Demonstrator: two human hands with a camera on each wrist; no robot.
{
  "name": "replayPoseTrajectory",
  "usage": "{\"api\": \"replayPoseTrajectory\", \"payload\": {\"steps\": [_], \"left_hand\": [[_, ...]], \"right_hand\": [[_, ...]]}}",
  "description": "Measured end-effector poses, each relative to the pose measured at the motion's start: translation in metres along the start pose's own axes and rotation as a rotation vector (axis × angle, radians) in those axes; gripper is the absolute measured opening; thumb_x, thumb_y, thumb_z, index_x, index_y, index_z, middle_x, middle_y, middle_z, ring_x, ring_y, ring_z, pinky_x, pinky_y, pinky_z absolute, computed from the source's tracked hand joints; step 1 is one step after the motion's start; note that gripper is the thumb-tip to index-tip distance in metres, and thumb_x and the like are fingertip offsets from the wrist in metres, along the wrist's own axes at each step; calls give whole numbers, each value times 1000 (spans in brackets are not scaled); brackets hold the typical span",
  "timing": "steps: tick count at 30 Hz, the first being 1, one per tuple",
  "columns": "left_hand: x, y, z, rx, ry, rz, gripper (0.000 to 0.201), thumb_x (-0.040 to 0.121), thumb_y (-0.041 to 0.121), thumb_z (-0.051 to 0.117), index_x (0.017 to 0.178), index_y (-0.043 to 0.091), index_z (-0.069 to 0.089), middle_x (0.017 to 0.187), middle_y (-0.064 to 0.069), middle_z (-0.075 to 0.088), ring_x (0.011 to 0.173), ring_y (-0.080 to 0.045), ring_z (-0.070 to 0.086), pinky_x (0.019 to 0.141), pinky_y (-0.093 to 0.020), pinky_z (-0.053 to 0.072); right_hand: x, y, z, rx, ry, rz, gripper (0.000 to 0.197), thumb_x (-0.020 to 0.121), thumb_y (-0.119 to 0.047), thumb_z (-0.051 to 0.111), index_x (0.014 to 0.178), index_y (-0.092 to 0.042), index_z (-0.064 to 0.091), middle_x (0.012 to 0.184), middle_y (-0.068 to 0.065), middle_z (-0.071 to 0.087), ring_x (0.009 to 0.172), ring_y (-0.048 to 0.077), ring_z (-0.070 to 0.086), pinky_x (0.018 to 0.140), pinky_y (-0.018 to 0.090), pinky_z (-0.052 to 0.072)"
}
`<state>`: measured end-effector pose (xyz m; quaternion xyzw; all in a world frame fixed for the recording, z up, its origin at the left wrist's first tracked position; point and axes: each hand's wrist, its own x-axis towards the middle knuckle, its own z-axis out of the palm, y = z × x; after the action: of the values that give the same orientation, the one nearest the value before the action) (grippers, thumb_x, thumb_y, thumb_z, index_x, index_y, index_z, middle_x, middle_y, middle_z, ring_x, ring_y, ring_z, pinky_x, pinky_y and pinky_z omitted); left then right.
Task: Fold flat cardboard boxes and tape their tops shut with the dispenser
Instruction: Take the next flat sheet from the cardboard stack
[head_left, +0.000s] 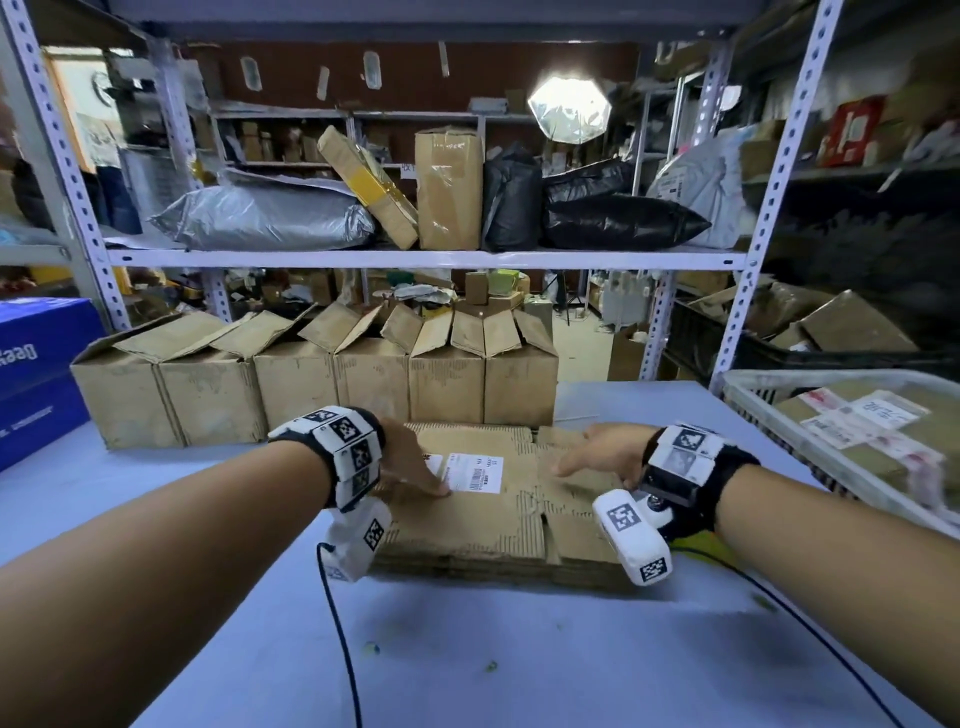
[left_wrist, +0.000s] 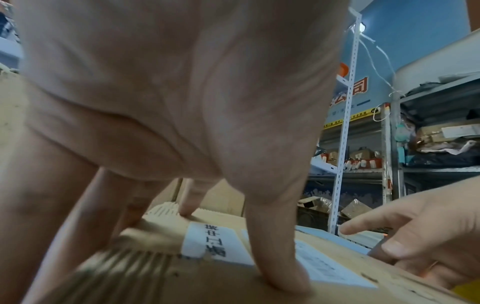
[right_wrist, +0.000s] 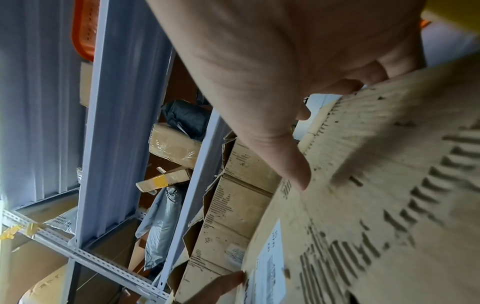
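Left fingers (left_wrist: 280, 275) are spread and straight, tips planted on the top sheet of the flat cardboard stack (head_left: 483, 525), thumb right at the edge of the white shipping label (head_left: 475, 472). So the left hand (head_left: 410, 457) is pressing, not gripping, and that's the right job for it: an anchor. Over on the far side, the right hand (head_left: 602, 449) comes in with fingers loosely extended; in the right wrist view the thumb (right_wrist: 293, 164) lies on top of the sheet and the other fingers seem to tuck past its edge, though whether they've truly closed on it I cannot tell. The stack itself sits flat on the blue table (head_left: 467, 649), just in front of the row of folded boxes (head_left: 322, 384) with their flaps standing open. To do this step well, I'd say: peel only the top sheet, so let the right fingers hook under one layer at the edge while the left eases its weight off, otherwise it pins the very piece being lifted. The cardboard looks worn and scuffed, so a lift from the edge near a crease should bend less than from a flap corner. No tape dispenser in sight yet; taping looks a long way off.
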<state>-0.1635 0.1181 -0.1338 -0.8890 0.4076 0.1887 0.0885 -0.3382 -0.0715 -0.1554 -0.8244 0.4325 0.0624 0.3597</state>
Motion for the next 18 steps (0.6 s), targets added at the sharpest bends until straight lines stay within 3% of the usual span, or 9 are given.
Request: {"api": "replayPoseTrajectory", "payload": {"steps": [3, 6, 8, 10, 14, 16, 18], "left_hand": [[-7, -3, 0, -3, -22, -11, 82, 90, 60, 63, 151, 9, 40, 139, -11, 57, 109, -25, 62, 73, -25, 51], [-16, -5, -3, 8, -41, -33, 71, 94, 57, 60, 146, 10, 49, 107, -6, 60, 72, -14, 57, 55, -19, 43], [-19, -8, -7, -2, -34, -31, 62, 97, 55, 56, 136, 7, 58, 86, -3, 57, 60, -10, 52, 48, -16, 40], [-18, -13, -11, -81, -36, -42, 61, 97, 55, 56, 132, 6, 59, 85, -5, 58, 61, -14, 54, 51, -18, 43], [-20, -28, -25, -294, -30, -60, 71, 92, 57, 62, 141, 9, 44, 96, -16, 66, 73, -27, 60, 69, -33, 53], [-24, -36, -35, -339, 9, -14, 79, 91, 55, 65, 151, 18, 31, 104, -17, 72, 79, -28, 69, 83, -42, 60], [-28, -44, -46, -484, -21, 58, 75, 90, 49, 69, 150, 31, 28, 110, -20, 70, 83, -29, 74, 84, -46, 61]], "right_hand": [[-6, 1, 2, 11, 43, -30, 83, 91, -36, 71, 155, -10, 25, 159, 12, 31, 143, 33, 33, 106, 38, 38], [-11, -2, 4, 61, 30, -35, 80, 94, -33, 67, 156, -12, 22, 162, 11, 25, 146, 32, 29, 103, 36, 37], [-16, -7, 3, 92, 0, -21, 72, 96, -35, 63, 154, -10, 29, 161, 14, 26, 145, 35, 28, 107, 41, 36], [-19, -12, -1, 131, -13, -17, 69, 97, -38, 61, 152, -9, 33, 161, 16, 25, 146, 37, 26, 110, 46, 35], [-24, -19, -10, 205, 18, -59, 75, 93, -42, 65, 152, -12, 32, 161, 14, 27, 146, 36, 27, 102, 42, 34], [-25, -18, -15, 245, 31, -101, 95, 84, -51, 72, 155, -14, 20, 161, 12, 25, 145, 33, 27, 104, 41, 34], [-30, -16, -17, 298, 14, -134, 127, 63, -64, 82, 158, -24, 6, 161, 9, 25, 144, 32, 30, 109, 46, 36]]}}
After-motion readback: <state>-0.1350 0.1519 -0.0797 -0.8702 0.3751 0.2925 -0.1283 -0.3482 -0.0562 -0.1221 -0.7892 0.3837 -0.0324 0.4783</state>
